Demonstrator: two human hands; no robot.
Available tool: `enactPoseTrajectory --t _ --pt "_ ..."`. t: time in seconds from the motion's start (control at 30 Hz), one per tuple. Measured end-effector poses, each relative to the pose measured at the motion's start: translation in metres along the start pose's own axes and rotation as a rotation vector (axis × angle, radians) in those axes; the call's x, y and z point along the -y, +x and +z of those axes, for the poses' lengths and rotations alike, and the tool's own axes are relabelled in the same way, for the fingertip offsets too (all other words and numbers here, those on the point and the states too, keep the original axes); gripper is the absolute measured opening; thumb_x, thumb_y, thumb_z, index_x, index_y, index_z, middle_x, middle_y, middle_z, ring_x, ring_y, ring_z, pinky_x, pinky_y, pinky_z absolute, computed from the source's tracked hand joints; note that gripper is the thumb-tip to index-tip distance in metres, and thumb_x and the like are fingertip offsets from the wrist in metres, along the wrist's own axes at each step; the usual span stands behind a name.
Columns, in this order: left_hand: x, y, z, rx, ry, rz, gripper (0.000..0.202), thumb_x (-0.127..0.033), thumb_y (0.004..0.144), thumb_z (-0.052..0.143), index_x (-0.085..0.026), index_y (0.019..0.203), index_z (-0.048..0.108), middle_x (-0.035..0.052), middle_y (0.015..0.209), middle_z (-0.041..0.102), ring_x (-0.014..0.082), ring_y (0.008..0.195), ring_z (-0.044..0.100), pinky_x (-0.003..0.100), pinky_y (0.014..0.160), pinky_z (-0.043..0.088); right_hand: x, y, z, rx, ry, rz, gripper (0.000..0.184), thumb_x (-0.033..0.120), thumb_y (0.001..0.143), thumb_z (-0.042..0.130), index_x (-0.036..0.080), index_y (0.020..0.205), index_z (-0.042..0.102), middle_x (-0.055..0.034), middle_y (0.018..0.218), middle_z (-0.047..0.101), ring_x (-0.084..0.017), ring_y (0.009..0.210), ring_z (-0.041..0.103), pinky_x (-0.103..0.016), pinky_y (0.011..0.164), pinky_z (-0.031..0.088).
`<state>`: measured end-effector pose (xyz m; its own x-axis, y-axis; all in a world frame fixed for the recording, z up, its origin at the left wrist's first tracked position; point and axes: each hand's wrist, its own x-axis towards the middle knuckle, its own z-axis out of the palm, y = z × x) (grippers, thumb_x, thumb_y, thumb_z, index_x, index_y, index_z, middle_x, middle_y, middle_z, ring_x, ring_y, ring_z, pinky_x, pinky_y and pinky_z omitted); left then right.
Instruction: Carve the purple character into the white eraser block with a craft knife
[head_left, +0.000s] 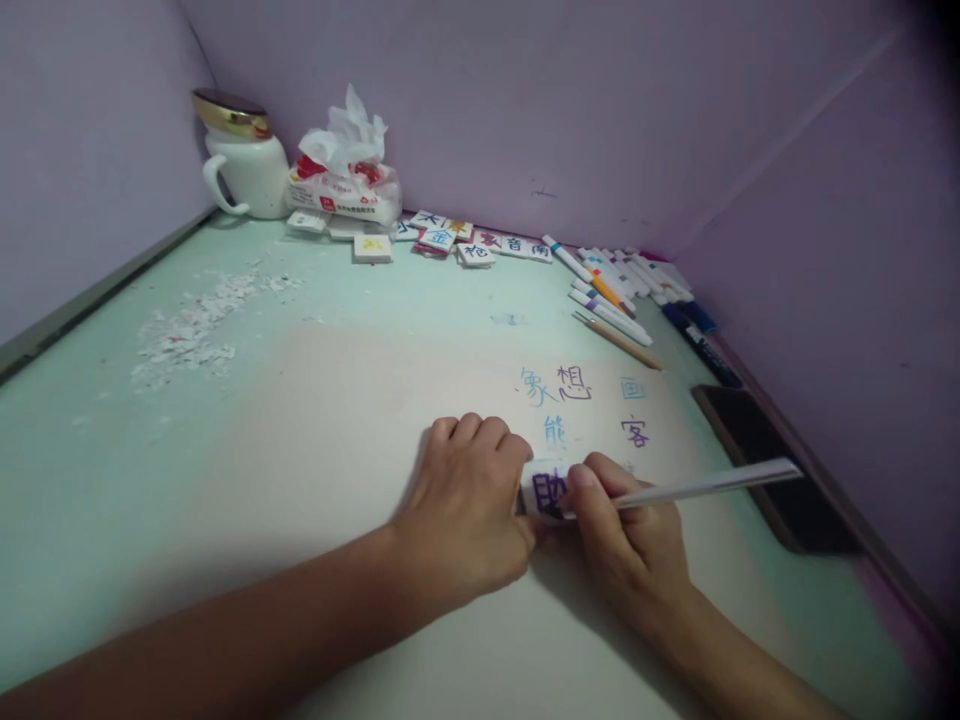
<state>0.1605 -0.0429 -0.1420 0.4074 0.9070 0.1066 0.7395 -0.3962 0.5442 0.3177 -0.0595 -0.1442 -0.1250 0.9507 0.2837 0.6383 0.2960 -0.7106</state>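
Note:
In the head view my left hand (466, 505) is closed, its fingers curled round the left side of a small white block (531, 487) that looks like an eraser, with a purple character on its top. My right hand (637, 530) pinches a slim, silvery carving knife (712, 485). Its handle slants up to the right. The knife's tip is at the block's lower right edge, partly hidden by my fingers. Both hands are close together over a pale sheet (337, 420) that bears blue and purple handwritten characters (571, 384).
White shavings (199, 325) lie at the left. Along the back wall are a lidded white mug (259, 175), a tissue pack (349, 190) and several lettered blocks (439, 238). Markers (611, 310), a wooden-handled tool (622, 340) and a dark phone (772, 470) line the right side.

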Motion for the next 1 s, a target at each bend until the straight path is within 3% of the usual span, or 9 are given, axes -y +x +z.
enactPoseTrajectory --t 0.17,0.3,0.5,0.83,1.0 --pt "0.002 0.001 0.0 0.008 -0.039 0.007 0.037 -0.045 0.067 0.075 -0.021 0.089 0.059 0.0016 0.092 0.06 0.0227 0.092 0.051 0.042 0.086 0.036 -0.007 0.005 -0.003 -0.104 0.258 0.232 0.037 0.039 0.092 0.042 0.02 0.061 0.047 0.0062 0.045 0.039 -0.009 0.039 0.039 -0.021 0.036 0.032" --pt "0.005 0.0 -0.002 0.034 -0.054 0.031 0.036 -0.038 0.071 0.073 -0.022 0.099 0.058 0.0012 0.096 0.06 0.0221 0.094 0.05 0.043 0.088 0.033 -0.017 0.013 -0.006 -0.032 0.387 0.182 0.034 0.044 0.091 0.047 0.018 0.069 0.052 0.0041 0.053 0.048 -0.009 0.044 0.043 -0.021 0.04 0.034" --pt "0.006 -0.001 -0.006 0.075 -0.064 0.058 0.046 -0.02 0.074 0.061 -0.021 0.119 0.05 0.0047 0.107 0.058 0.0233 0.1 0.048 0.045 0.092 0.031 -0.027 0.017 -0.008 0.076 0.428 0.137 0.032 0.044 0.092 0.046 0.018 0.074 0.052 0.0047 0.056 0.046 -0.009 0.046 0.039 -0.021 0.041 0.03" --pt "0.004 0.007 -0.017 0.232 -0.03 0.074 0.044 -0.012 0.075 0.053 -0.022 0.118 0.049 0.0065 0.11 0.055 0.0252 0.103 0.046 0.047 0.092 0.03 -0.03 0.019 -0.007 0.122 0.431 0.098 0.033 0.045 0.095 0.041 0.019 0.075 0.05 0.0046 0.062 0.043 -0.01 0.054 0.039 -0.024 0.05 0.031" --pt "0.006 0.011 -0.016 0.238 -0.036 0.068 0.045 -0.012 0.074 0.053 -0.023 0.118 0.048 0.0064 0.11 0.056 0.0254 0.103 0.046 0.047 0.093 0.03 -0.027 0.02 -0.007 0.156 0.408 0.089 0.031 0.043 0.095 0.041 0.02 0.075 0.049 0.005 0.061 0.042 -0.01 0.055 0.039 -0.024 0.051 0.031"
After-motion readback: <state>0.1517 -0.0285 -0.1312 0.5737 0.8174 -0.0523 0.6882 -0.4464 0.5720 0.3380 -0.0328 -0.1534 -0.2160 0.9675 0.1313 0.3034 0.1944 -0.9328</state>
